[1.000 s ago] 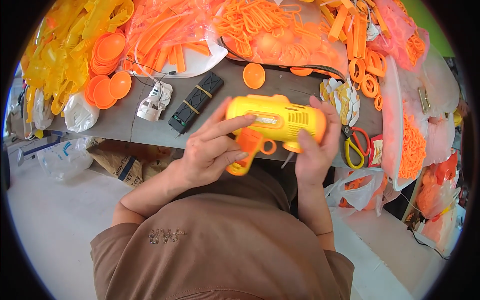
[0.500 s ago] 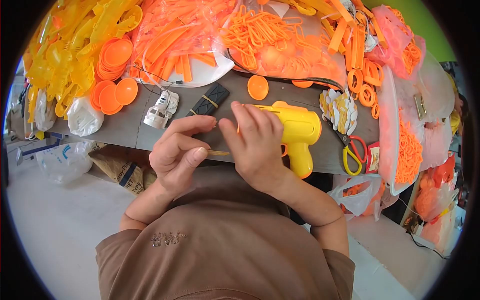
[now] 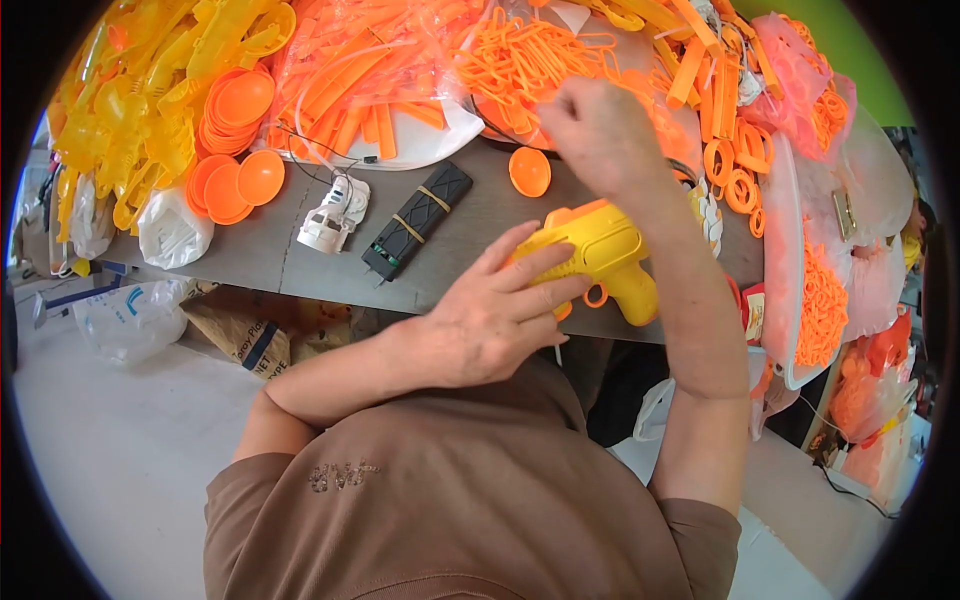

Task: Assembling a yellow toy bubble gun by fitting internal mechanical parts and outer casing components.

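Note:
A yellow toy gun (image 3: 600, 245) with orange parts lies tilted at the table's near edge, its grip toward the lower right. My left hand (image 3: 500, 320) is on its front end, with fingers laid over the body; the thumb side reaches up to the muzzle. Farther off, my right hand (image 3: 605, 135) is lifted over a bag of orange parts (image 3: 660, 105), its fingers curled in. Whatever is inside that hand, if anything, is hidden. An orange round cup (image 3: 529, 172) sits to the left of the right hand.
A black strapped bar (image 3: 418, 222) and a white mechanical part (image 3: 335, 215) with wires lie left of the gun. Stacked orange discs (image 3: 240, 100), yellow shells (image 3: 150, 110) and orange loops (image 3: 530, 55) line the far side. Orange rings (image 3: 740, 190) are at the right.
My right hand has left the gun and moved up and away to the far parts. My left hand has moved right onto the gun; the thin tan strip it held no longer shows. The gun has tilted.

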The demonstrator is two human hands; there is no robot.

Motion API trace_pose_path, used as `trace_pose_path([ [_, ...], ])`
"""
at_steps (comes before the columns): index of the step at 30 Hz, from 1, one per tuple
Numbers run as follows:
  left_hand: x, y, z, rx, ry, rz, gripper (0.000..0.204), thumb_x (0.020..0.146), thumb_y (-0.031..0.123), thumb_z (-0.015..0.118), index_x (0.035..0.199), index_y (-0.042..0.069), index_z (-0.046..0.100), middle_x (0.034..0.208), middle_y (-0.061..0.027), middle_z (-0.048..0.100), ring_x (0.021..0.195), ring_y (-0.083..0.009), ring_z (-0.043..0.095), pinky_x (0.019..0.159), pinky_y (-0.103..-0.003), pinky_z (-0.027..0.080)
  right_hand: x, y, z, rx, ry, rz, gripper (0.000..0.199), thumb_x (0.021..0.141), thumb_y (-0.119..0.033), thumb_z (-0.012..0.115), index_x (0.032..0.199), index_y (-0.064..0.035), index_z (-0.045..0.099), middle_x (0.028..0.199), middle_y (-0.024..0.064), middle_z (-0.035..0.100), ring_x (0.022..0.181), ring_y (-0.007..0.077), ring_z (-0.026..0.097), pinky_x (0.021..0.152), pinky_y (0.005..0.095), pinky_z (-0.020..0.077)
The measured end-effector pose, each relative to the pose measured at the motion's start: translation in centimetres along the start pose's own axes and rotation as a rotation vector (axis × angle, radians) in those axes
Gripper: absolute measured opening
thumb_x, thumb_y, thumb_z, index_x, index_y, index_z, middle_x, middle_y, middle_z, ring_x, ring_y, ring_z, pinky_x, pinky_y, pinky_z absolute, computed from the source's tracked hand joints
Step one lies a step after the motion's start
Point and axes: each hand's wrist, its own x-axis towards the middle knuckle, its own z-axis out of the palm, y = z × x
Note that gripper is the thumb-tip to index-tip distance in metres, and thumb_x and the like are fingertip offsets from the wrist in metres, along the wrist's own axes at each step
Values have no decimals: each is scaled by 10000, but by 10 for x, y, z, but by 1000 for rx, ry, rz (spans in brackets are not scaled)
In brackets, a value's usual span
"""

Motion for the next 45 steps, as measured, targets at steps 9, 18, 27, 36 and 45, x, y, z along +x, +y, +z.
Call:
trace_pose_path([
  [9, 11, -42, -46, -72, -153, 78, 163, 718, 95, 721, 814, -16, 649, 1088, -117, 630, 1190, -356, 529, 1011, -534, 403, -54, 36, -79, 581, -289, 299, 155, 860, -147, 608, 783, -21, 559, 728, 1, 587, 628, 64, 545, 565, 205, 430],
  [18, 12, -32, -35, -122, -65, 10, 198, 722, 124, 728, 737, -26, 599, 1183, -195, 591, 1152, -379, 550, 990, -509, 426, -101, 12, -45, 158, -5, -346, 369, 703, 44, 691, 1061, 7, 609, 935, 132, 580, 816, 298, 584, 716, 357, 486],
  [27, 7, -32, -25, -58, -27, -20, 217, 691, 104, 730, 758, -44, 586, 1247, -205, 555, 1145, -380, 546, 969, -486, 445, -101, 2, -36, -7, 28, -392, 329, 692, 63, 666, 1014, 21, 613, 927, 123, 558, 819, 282, 565, 692, 372, 478],
  [36, 12, -27, -30, -75, -39, -47, 177, 760, 101, 716, 787, -33, 602, 1184, -202, 594, 1091, -339, 586, 936, -438, 469, -100, -1, -43, -120, -2, -363, 345, 688, 46, 677, 1023, 10, 604, 933, 126, 559, 844, 293, 558, 723, 385, 473],
  [45, 27, -4, -26, -1003, 467, -641, 217, 899, 113, 627, 769, -61, 639, 986, -94, 628, 808, -120, 565, 695, -261, 467, -120, -19, -35, 279, 239, -388, 479, 685, -76, 787, 1105, -13, 565, 1099, 160, 595, 975, 295, 596, 809, 375, 481],
])
